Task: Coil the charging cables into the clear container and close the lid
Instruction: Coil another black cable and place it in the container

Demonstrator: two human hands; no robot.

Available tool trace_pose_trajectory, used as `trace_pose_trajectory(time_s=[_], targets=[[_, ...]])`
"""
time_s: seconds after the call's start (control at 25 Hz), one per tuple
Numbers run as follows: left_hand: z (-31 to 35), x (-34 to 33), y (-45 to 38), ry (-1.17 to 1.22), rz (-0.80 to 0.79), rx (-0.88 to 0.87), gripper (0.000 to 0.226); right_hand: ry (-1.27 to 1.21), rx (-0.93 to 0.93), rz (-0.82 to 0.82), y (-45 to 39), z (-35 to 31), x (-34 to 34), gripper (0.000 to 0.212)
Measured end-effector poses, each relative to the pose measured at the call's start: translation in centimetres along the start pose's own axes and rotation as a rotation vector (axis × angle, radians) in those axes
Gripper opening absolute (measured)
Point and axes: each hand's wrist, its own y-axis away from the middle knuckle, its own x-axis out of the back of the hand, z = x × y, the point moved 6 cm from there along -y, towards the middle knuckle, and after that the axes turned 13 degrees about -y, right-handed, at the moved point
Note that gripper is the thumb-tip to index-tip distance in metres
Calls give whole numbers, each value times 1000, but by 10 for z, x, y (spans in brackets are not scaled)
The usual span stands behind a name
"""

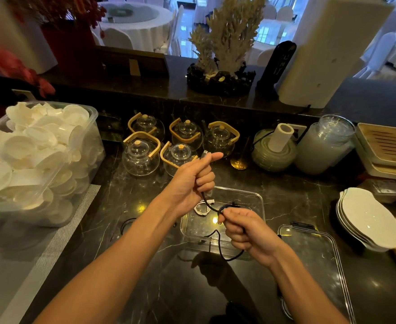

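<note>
Both hands, right (248,232) and left (192,181), grip the black cable (207,204) over the clear container (261,202).

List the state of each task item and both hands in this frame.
Clear container: open, on the counter.
Lid: off, lying right of the container.
White cable: inside the container.
Black cable: held between both hands, partly looped.
Left hand: closed on the black cable.
Right hand: closed on the black cable.
</note>
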Motion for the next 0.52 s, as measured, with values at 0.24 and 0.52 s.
trace_pose_trajectory(time_s=[0.24, 0.52], targets=[[8, -5, 4, 93, -6, 8, 41, 20, 35, 72, -6, 2, 2, 26], [22, -3, 9, 96, 11, -71, 44, -42, 248, 220, -8, -26, 10, 33]])
